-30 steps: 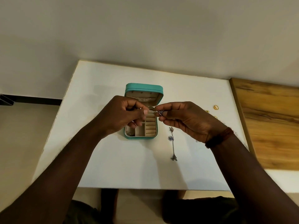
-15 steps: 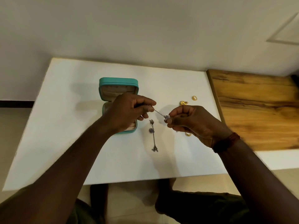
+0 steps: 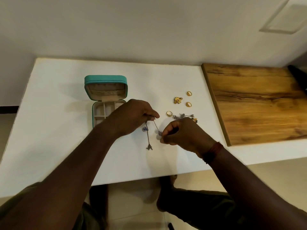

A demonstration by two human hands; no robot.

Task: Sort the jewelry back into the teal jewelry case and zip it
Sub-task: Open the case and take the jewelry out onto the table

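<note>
The teal jewelry case (image 3: 106, 80) stands open on the white table (image 3: 58, 113), its lid upright and cream compartments showing; my left arm hides its near right part. My left hand (image 3: 132, 115) pinches the top of a thin silver chain earring (image 3: 157, 127). My right hand (image 3: 182, 133) pinches that earring's lower end. A second silver dangling earring (image 3: 147, 136) with a blue stone lies on the table just below my left hand. To the right lie three gold rings (image 3: 189, 93), a gold flower piece (image 3: 177, 100) and more silver jewelry (image 3: 182, 116).
A wooden board (image 3: 255, 103) adjoins the table's right side. The wall runs behind the table. My legs and the floor show below the near table edge.
Both hands have moved right and down, away from above the case, stretching the silver earring between them. The view has shifted, and the gold pieces on the right now show.
</note>
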